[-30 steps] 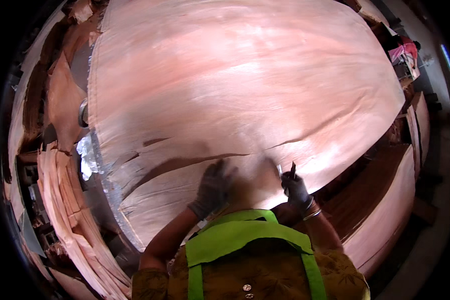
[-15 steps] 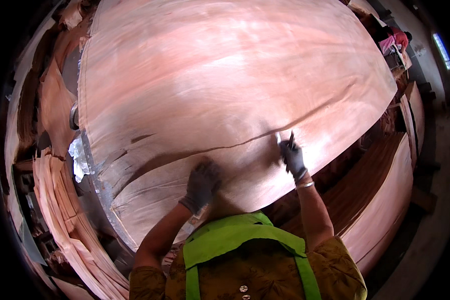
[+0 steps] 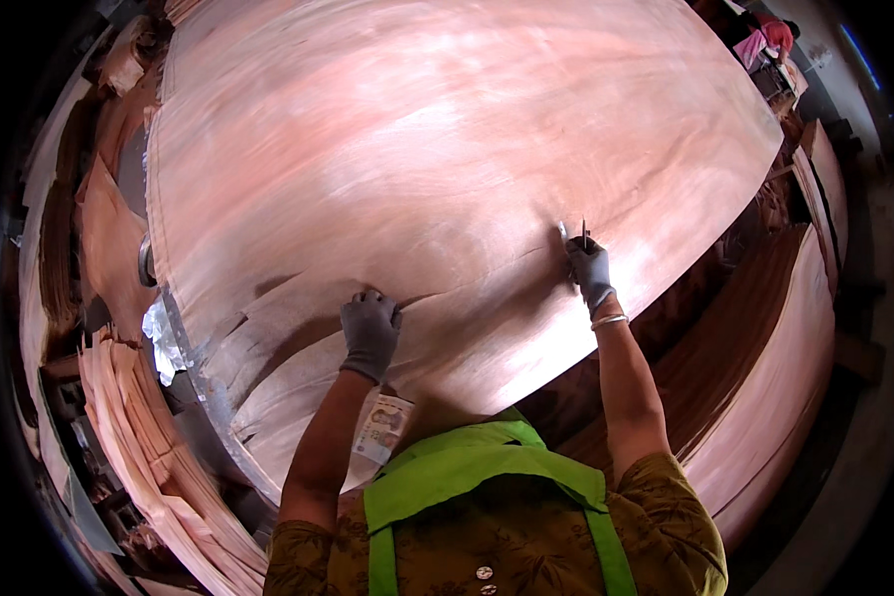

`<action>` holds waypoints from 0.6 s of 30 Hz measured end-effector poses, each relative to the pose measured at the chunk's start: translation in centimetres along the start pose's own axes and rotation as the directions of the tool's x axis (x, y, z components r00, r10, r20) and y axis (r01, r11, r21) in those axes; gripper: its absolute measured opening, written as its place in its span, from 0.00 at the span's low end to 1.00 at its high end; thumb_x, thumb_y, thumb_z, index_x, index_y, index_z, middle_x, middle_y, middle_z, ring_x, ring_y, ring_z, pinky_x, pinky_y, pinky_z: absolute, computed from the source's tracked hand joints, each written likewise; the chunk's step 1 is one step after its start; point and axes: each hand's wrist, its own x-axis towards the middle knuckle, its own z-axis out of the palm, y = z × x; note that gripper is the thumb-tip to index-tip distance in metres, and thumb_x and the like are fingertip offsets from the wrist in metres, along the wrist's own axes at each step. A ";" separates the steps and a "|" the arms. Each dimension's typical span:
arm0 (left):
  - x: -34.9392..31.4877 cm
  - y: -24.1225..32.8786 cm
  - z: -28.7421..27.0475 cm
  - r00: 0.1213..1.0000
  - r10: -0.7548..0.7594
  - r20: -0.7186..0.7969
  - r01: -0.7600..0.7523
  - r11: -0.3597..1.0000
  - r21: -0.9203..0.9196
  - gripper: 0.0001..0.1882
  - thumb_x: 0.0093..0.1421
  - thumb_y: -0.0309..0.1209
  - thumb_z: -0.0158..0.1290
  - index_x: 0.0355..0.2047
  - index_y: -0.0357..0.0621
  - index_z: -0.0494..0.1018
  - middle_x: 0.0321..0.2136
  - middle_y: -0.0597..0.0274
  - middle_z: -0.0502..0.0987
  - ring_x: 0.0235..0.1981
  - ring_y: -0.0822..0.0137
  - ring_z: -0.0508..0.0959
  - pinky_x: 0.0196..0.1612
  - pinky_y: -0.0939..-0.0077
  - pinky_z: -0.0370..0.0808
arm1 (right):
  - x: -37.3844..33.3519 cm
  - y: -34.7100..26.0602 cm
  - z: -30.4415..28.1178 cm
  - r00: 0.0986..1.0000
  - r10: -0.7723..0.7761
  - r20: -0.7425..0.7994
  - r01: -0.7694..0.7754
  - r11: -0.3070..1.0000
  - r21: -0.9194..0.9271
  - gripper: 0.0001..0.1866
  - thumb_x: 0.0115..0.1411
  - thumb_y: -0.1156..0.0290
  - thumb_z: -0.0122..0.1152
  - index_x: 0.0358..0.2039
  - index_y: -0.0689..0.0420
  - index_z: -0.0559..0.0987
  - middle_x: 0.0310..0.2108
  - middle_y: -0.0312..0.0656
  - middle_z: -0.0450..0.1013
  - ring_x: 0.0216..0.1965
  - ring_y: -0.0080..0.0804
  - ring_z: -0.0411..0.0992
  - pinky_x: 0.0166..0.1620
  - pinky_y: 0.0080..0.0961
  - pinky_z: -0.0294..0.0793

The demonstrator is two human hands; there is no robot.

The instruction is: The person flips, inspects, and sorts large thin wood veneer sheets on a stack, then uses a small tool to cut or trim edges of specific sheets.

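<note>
A broad pinkish-brown wood veneer sheet spreads in front of me, with a wavy split across its near part. My left hand, in a grey glove, has its fingers curled down at the split's edge and appears to grip the veneer there. Farther right, my gloved right hand is closed round a slim tool held just above or against the sheet. A pale tip and a dark tip stick out past the fingers; the tool's exact kind is unclear. A printed paper note lies beside my left forearm.
Stacked veneer stands to the right, below the sheet's edge. Torn veneer strips hang at the left, near crumpled white plastic. At the far upper right another person in red and pink bends over.
My left hand has moved left and away from me along the split, and my right hand slightly farther away. The split's right part has narrowed. The printed note has come into fuller view.
</note>
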 end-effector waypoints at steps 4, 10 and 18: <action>0.5 0.7 -1.3 0.992 -0.030 0.121 0.016 0.993 0.114 0.10 0.47 0.39 0.56 0.26 0.48 0.75 0.33 0.60 0.73 0.37 0.56 0.72 0.36 0.58 0.67 | -3.7 -1.9 3.0 0.987 -0.018 0.162 0.027 0.998 -0.051 0.08 0.60 0.67 0.55 0.31 0.57 0.77 0.16 0.31 0.67 0.13 0.17 0.61 0.16 0.17 0.59; 2.5 1.9 -0.7 0.988 0.038 0.152 -0.082 0.951 0.297 0.22 0.51 0.31 0.51 0.49 0.48 0.69 0.47 0.61 0.69 0.42 0.60 0.71 0.36 0.62 0.69 | -7.8 -1.3 9.8 0.933 0.203 0.298 -0.186 0.979 -0.084 0.08 0.56 0.68 0.60 0.25 0.60 0.78 0.17 0.31 0.68 0.14 0.19 0.63 0.16 0.18 0.60; 4.4 7.3 4.3 0.821 0.571 0.000 -0.569 0.817 0.097 0.18 0.56 0.32 0.43 0.46 0.45 0.71 0.54 0.53 0.67 0.51 0.60 0.67 0.44 0.63 0.67 | -7.6 -2.0 10.1 0.900 0.153 0.409 -0.092 0.982 -0.164 0.12 0.60 0.68 0.53 0.26 0.64 0.77 0.11 0.35 0.65 0.10 0.20 0.61 0.13 0.18 0.57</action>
